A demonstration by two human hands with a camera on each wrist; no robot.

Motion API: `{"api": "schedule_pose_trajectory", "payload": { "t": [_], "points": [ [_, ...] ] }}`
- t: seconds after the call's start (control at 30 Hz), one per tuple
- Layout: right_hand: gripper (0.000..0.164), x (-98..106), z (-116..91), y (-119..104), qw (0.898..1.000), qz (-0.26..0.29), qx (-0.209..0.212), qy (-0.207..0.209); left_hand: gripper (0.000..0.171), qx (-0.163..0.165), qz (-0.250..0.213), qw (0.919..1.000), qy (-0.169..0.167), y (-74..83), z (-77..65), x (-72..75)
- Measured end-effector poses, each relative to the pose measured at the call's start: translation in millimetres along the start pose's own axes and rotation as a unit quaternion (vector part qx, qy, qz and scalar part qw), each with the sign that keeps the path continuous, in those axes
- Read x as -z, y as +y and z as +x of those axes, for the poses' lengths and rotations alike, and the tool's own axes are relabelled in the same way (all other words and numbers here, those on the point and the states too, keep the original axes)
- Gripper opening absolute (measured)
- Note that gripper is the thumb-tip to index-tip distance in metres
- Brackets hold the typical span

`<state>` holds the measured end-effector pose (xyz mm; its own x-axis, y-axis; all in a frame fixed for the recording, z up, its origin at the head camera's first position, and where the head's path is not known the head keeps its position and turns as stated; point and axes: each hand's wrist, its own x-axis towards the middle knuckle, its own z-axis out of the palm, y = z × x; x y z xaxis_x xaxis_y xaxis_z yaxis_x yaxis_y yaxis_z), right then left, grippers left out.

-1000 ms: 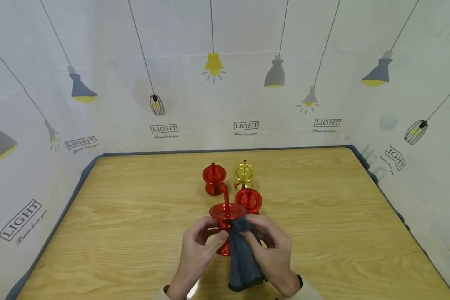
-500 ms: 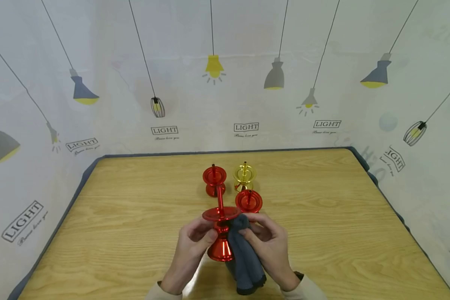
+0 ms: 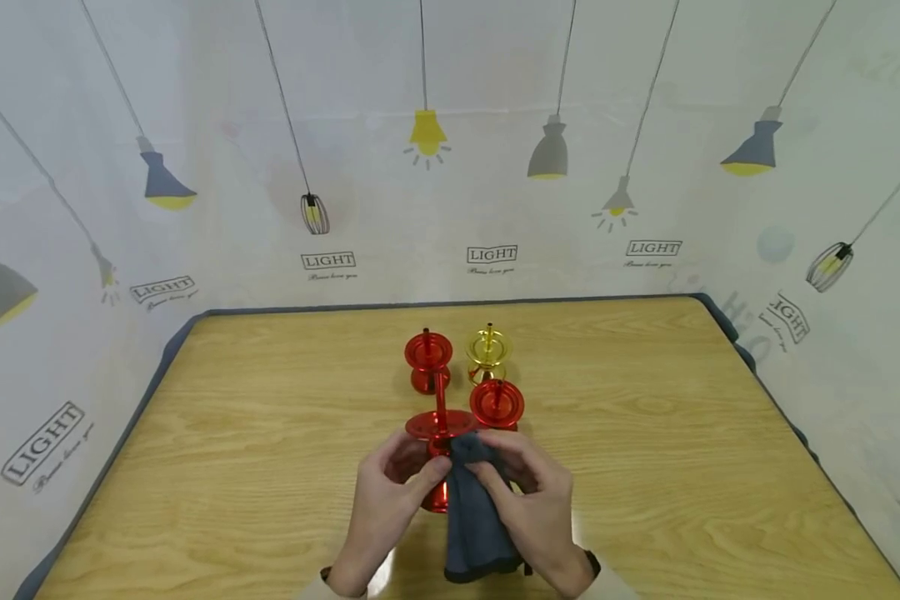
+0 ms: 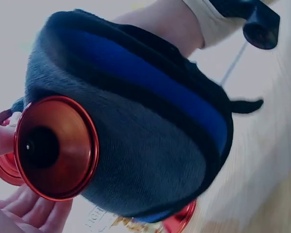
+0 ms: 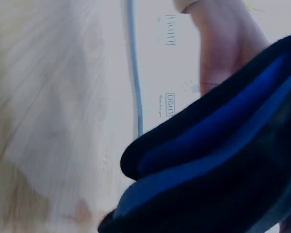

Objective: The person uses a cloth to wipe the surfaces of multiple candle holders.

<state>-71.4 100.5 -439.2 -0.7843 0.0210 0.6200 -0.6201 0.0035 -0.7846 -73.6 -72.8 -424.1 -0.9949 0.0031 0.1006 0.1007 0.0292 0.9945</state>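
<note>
My left hand (image 3: pixel 392 500) grips a shiny red candle holder (image 3: pixel 439 427) by its stem, just under the wide dish. A thin red tube rises from the dish, and the hollow underside of the base (image 4: pixel 58 150) faces the left wrist view. In my right hand (image 3: pixel 536 500) a dark grey-blue cloth (image 3: pixel 480 517) is pinched between thumb and fingers. That cloth presses against the stem's right side and hangs down over part of the base. A folded blue inner side of the cloth (image 5: pixel 208 150) fills much of the right wrist view.
Beyond my hands stand two more red candle holders, one at the back left (image 3: pixel 428 354) and one closer on the right (image 3: pixel 497 402). A gold candle holder (image 3: pixel 489 348) stands at the back right. The wooden table (image 3: pixel 270 417) meets a printed curtain (image 3: pixel 390 283).
The held candle holder has shifted left, tilted to show more of its base, then turned back. The cloth swung with it and now covers the base's right part again.
</note>
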Motion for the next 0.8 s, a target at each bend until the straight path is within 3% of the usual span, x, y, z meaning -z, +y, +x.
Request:
{"api": "schedule_pose_trajectory", "payload": {
  "t": [0.1, 0.2, 0.33, 0.4, 0.5, 0.57, 0.67, 0.73, 0.8],
  "points": [
    [0.032, 3, 2, 0, 0.995, 0.060, -0.077, -0.007, 0.028, 0.020, -0.035, 0.9992, -0.004, -0.4, -0.4, 2.5],
    [0.030, 5, 3, 0, 0.982, 0.107, -0.154, -0.006, 0.022, 0.021, -0.062, 0.9976, -0.021, -3.1, -0.9, 6.1],
    [0.028, 6, 4, 2, 0.967, 0.144, -0.211, -0.003, 0.021, 0.029, -0.108, 0.9920, -0.058, -6.3, -2.1, 10.6],
    [0.028, 5, 3, 2, 0.963, 0.157, -0.221, 0.004, 0.024, 0.039, -0.113, 0.9912, -0.056, -5.9, -3.0, 11.4],
    [0.028, 4, 1, 3, 0.970, 0.149, -0.190, 0.013, 0.027, 0.049, -0.093, 0.9942, -0.025, -3.3, -4.1, 9.0],
    [0.029, 3, -1, 3, 0.983, 0.120, -0.136, 0.017, 0.023, 0.035, -0.064, 0.9973, 0.006, -1.8, -5.3, 5.5],
    [0.034, 3, -3, 2, 0.997, 0.064, -0.035, 0.021, 0.018, -0.001, -0.041, 0.9989, 0.022, -1.1, -7.7, -2.3],
    [0.038, 2, -4, 2, 0.999, 0.037, 0.023, 0.023, 0.019, -0.021, -0.039, 0.9986, 0.029, -1.6, -8.5, -6.7],
    [0.040, 1, -4, 2, 0.998, 0.027, 0.054, 0.023, 0.023, -0.028, -0.045, 0.9981, 0.031, -2.5, -8.3, -9.0]
  ]
}}
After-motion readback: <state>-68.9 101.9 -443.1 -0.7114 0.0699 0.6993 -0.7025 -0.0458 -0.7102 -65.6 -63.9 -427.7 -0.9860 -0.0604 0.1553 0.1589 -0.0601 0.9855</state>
